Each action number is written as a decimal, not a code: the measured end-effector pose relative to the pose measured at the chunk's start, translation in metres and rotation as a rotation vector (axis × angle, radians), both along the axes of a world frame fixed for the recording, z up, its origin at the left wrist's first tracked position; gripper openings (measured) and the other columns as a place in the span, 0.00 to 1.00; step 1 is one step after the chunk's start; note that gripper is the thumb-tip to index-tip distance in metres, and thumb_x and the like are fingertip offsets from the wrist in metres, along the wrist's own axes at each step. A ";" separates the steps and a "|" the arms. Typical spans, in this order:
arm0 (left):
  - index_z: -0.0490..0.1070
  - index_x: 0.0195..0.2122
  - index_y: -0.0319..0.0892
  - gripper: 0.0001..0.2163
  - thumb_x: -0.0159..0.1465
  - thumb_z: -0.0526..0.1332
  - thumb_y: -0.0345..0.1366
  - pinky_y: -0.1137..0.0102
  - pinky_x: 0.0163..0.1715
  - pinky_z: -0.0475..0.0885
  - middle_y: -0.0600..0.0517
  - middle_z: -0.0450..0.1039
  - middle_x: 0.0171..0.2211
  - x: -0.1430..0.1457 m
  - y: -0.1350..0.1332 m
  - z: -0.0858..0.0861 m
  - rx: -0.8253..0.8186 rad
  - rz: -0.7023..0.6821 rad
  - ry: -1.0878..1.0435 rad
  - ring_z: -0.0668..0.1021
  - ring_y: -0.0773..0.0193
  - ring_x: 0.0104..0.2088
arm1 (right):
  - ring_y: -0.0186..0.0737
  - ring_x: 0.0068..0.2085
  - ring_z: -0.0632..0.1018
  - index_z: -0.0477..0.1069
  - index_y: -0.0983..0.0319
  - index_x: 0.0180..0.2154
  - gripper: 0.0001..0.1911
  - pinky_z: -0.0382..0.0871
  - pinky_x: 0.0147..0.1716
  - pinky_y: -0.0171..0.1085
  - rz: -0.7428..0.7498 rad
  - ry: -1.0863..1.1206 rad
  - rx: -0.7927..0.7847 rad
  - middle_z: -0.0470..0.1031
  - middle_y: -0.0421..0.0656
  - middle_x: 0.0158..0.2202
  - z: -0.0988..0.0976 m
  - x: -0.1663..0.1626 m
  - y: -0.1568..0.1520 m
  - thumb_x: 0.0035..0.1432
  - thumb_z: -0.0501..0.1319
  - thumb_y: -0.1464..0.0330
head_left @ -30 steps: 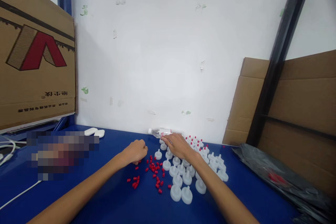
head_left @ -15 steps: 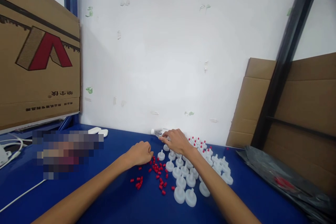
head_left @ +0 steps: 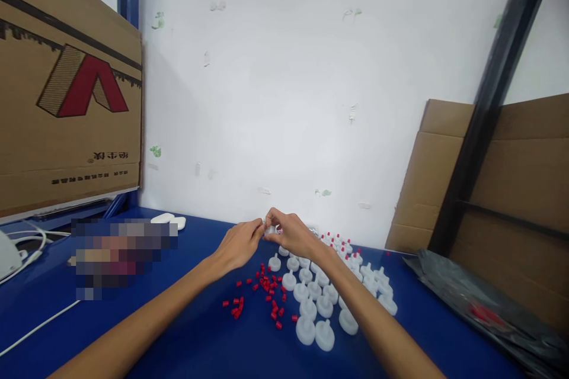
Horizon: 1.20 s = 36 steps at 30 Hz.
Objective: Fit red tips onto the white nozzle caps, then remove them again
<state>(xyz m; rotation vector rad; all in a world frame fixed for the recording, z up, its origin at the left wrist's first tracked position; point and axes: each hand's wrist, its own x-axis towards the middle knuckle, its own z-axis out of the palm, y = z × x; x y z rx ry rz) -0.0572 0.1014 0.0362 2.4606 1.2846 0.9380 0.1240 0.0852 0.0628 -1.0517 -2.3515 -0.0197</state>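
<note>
My left hand [head_left: 240, 244] is closed, its fingertips pinched together and meeting those of my right hand above the back of the blue table. Whatever it grips is hidden. My right hand [head_left: 291, 234] is closed around a small white nozzle cap [head_left: 270, 230], mostly covered by the fingers. Below the hands lie many loose red caps [head_left: 269, 287] in a scattered patch. To their right stand rows of white nozzle caps [head_left: 307, 309], spouts up. Farther back, several white ones carry red tips [head_left: 338, 243].
A clear bottle [head_left: 313, 230] lies by the wall, mostly hidden behind my right hand. White oval items [head_left: 163, 218] and a white cable [head_left: 42, 328] are at left. A large carton [head_left: 89, 148] stands left; flat cardboard [head_left: 429, 177] and a grey plastic bag [head_left: 471, 296] are at right.
My left hand has lifted away from the red caps toward the back and right. My right hand has shifted slightly left, and the two hands now meet at the fingertips.
</note>
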 end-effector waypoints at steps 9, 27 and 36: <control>0.56 0.24 0.45 0.20 0.70 0.36 0.41 0.70 0.24 0.66 0.54 0.61 0.19 -0.009 0.012 0.015 -0.039 0.135 -0.117 0.69 0.63 0.21 | 0.41 0.39 0.75 0.70 0.59 0.42 0.07 0.62 0.40 0.37 -0.219 -0.094 0.123 0.76 0.44 0.39 -0.018 0.038 0.017 0.65 0.56 0.73; 0.74 0.29 0.42 0.08 0.63 0.57 0.33 0.71 0.28 0.65 0.47 0.80 0.33 -0.007 0.012 -0.021 -0.235 0.090 0.345 0.80 0.55 0.35 | 0.47 0.44 0.79 0.76 0.62 0.42 0.26 0.59 0.45 0.40 -0.519 -0.348 0.029 0.81 0.51 0.39 -0.022 0.042 0.024 0.73 0.40 0.63; 0.74 0.29 0.43 0.05 0.61 0.60 0.36 0.71 0.26 0.64 0.49 0.79 0.29 -0.003 0.007 -0.021 -0.248 0.029 0.321 0.79 0.57 0.30 | 0.48 0.43 0.80 0.78 0.63 0.33 0.29 0.59 0.49 0.45 -0.528 -0.384 -0.049 0.81 0.53 0.36 -0.039 0.040 0.025 0.72 0.44 0.56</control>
